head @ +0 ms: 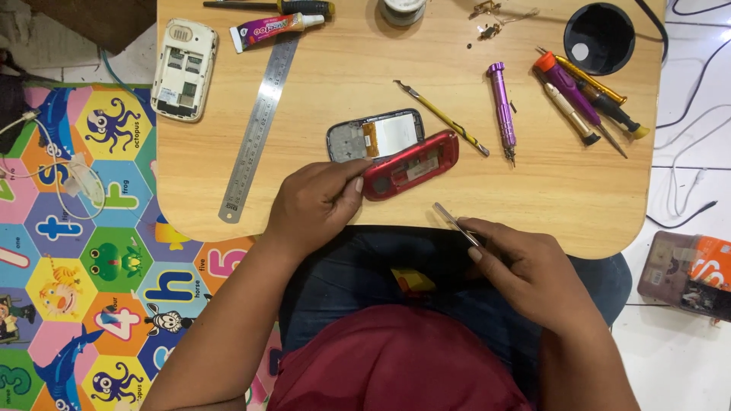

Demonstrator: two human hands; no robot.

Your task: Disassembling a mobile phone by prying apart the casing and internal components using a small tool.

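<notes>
My left hand (316, 204) rests on the wooden table (533, 190) and pinches the near left end of a red phone shell (415, 164). Just behind the shell lies a grey phone frame (377, 135) with a white screen panel and an orange ribbon. My right hand (525, 266) sits at the table's front edge and grips metal tweezers (451, 219), whose tips point up-left toward the red shell without touching it.
A steel ruler (257, 129), an opened white phone (183, 70), a glue tube (274, 29), a purple screwdriver (502, 110), a thin yellow tool (442, 118), several screwdrivers (586, 95) and a black cup (600, 36) lie on the table. A colourful play mat (76, 251) covers the floor at left.
</notes>
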